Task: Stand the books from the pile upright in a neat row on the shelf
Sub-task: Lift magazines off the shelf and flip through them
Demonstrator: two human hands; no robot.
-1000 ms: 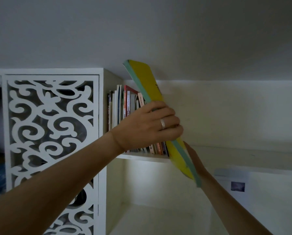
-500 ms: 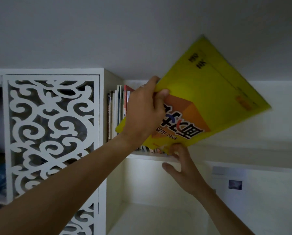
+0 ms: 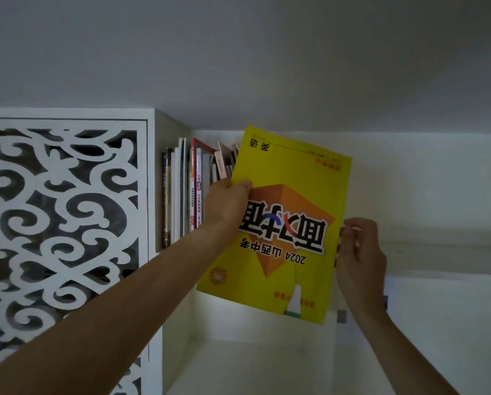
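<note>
Up near the ceiling, the left hand (image 3: 227,206) grips the yellow book's (image 3: 289,201) left edge, its cover upside down, facing the camera before the row of books (image 3: 193,189) on the shelf (image 3: 438,252); the right hand (image 3: 358,249) pinches its right edge.

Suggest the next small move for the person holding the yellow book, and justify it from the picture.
Probably turn the yellow book spine-outward and slide it in beside the row of books. It faces cover-out and upside down, with the left hand and right hand at its side edges, its lower part below the shelf.
</note>
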